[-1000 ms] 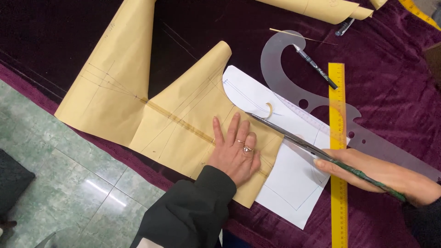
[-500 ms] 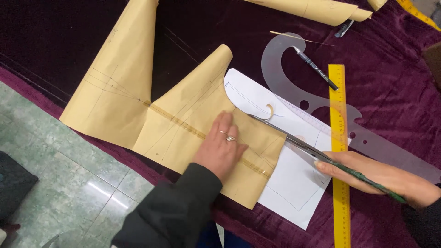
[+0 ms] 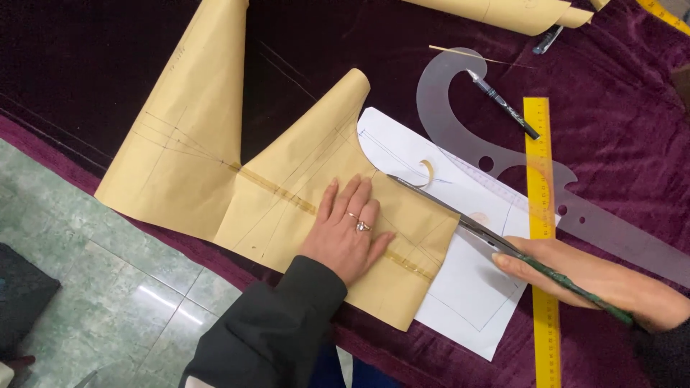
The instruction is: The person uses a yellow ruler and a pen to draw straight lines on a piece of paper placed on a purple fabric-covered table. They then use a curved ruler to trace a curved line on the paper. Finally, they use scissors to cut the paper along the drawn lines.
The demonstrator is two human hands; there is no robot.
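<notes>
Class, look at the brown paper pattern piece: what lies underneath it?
A white paper sheet shows under the brown paper pattern piece's right edge, on dark purple velvet cloth. How far the sheet runs underneath is hidden.

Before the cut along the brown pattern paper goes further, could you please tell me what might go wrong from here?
1. The left hand lies flat on the brown pattern paper, its fingertips near the scissors; a slip might nick them.
2. The white sheet lies under the brown paper's edge and could get cut too.
3. The paper's free ends curl up off the purple cloth, so the sheet could shift and the cut drift off line.
</notes>
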